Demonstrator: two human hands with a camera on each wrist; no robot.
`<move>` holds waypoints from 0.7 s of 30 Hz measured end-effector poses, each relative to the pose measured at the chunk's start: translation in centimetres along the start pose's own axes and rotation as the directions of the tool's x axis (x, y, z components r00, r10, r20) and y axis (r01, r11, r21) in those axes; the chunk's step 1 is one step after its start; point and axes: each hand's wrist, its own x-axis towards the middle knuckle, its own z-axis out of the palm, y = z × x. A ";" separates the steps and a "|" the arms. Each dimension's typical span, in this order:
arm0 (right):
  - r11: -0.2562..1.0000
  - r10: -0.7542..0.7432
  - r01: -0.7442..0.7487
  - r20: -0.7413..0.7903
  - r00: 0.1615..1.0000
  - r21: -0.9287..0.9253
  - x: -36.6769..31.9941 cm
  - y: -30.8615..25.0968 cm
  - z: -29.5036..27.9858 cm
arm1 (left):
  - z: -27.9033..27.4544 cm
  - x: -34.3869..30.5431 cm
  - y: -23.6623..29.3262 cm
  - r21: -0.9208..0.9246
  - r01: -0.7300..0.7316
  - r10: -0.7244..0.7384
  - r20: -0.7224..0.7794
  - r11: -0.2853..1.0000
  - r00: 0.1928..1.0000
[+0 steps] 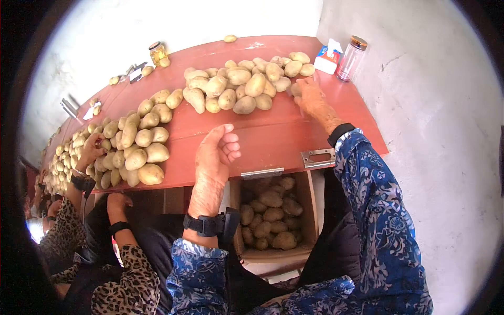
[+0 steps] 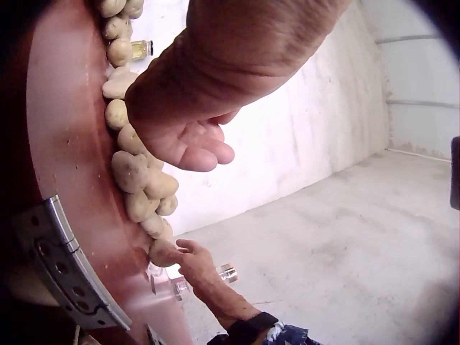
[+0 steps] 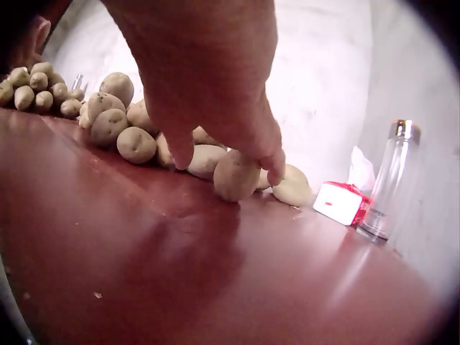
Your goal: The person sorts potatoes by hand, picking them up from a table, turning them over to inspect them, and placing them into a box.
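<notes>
Right hand (image 1: pixel 313 102) touching rounded potato (image 3: pixel 237 176), glossy tabletop (image 3: pixel 237 273)

- A tissue pack (image 1: pixel 326 61), at right end of the red table (image 1: pixel 262 131)
- A clear bottle (image 1: pixel 352 60), at same table end
- A jar (image 1: pixel 157 53), by the table's far edge
- A pale wall (image 1: pixel 236 16), behind the table

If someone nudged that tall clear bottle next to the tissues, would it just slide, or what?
The clear bottle looks tall and narrow, so a push near its lid would more likely tip it than slide it. Its round sides could then let it roll. The straight, smooth walls suggest it's stiff, perhaps slippery.
</notes>
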 end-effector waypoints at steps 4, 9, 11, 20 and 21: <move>1.000 0.014 -0.014 -0.129 0.992 0.000 -0.8 -0.3 -0.1 | 0.0 0.1 -0.1 0.000 0.013 -0.013 -0.002 1.000 1.000; 0.994 0.040 -0.058 0.188 0.981 0.094 -0.9 0.2 0.7 | 0.3 0.0 -0.1 -0.007 0.012 -0.012 -0.023 1.000 1.000; 0.995 0.015 -0.034 0.208 0.978 0.090 -1.6 0.0 0.5 | 0.0 0.2 -0.2 0.008 0.012 -0.012 0.007 1.000 1.000; 0.993 -0.105 0.089 0.236 0.966 0.081 -6.7 -2.3 -1.1 | 0.3 0.4 -0.3 0.023 0.007 -0.007 -0.010 1.000 1.000; 0.992 -0.125 0.114 0.221 0.967 0.059 -7.0 -2.7 -0.9 | 0.3 0.4 -0.3 0.023 0.017 -0.016 -0.016 1.000 1.000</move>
